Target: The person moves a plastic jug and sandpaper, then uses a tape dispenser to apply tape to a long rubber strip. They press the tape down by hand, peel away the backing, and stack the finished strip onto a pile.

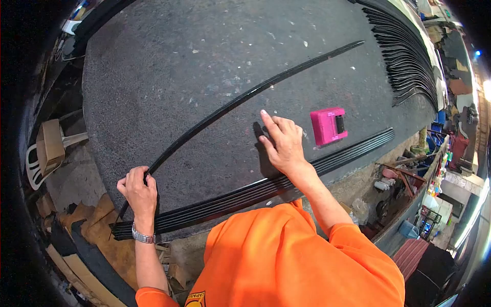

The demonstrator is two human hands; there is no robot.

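Note:
A long black strip (220, 111) lies in a curve across the dark table (169, 66). Near its lower left end my left hand (139, 192) is closed round it, a metal watch on the wrist. My right hand (282, 140) hovers over the table below the strip, fingers apart and holding nothing. Between my right forearm and my left wrist runs a bundle of parallel black strips (220, 207), along the near edge of the table. To the right of my right hand sits a pink block with a black piece (322, 127) on it.
A row of many black strips (409, 61) lies at the table's far right. Left of the table are a white plastic chair (34, 171) and a cardboard box (51, 146). Brown sheets (102, 230) lie at lower left. A wooden-framed bench (409, 204) with clutter stands at right.

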